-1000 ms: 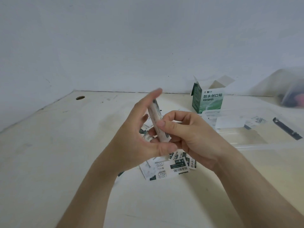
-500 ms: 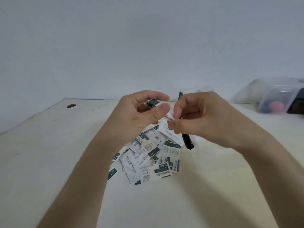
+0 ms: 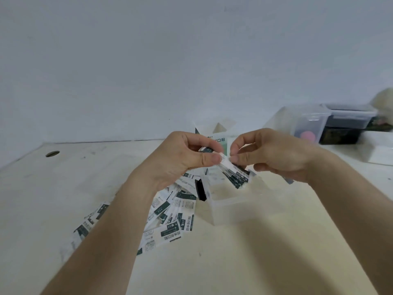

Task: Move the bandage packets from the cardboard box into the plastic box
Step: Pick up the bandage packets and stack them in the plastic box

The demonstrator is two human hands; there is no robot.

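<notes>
1. Both hands meet at the centre of the frame, just above the clear, lidless plastic box (image 3: 228, 206) that sits on the pale wooden tabletop (image 3: 63, 188).
2. The left hand (image 3: 180, 158) is closed, thumb pressed against forefinger, pinching one end of a small stack of white-and-dark-green bandage packets (image 3: 232, 174).
3. The right hand (image 3: 274, 154) is also curled in, its fingertips nipping the same stack from the other side; the stack's lower end fans out and hangs over the box's open top.
4. The green-and-white cardboard box (image 3: 221, 143) stands behind the hands in the upper middle of the frame, flaps up; the hands hide most of it, so I cannot tell whether any packets remain inside.
5. A loose heap of packets (image 3: 174, 211) lies spread on the tabletop in the lower left centre, partly under the left forearm and just beside the plastic box's black latch (image 3: 201, 190).
6. As far as I can see, the plastic box looks nearly bare inside, though its clear walls make that hard to judge.
7. My reading: the work is at an early stage. One bunch is about to go in, and the whole heap on the tabletop is left to gather and drop in.
8. At the upper right, well apart, stand other clear lidded containers (image 3: 331, 122).
</notes>
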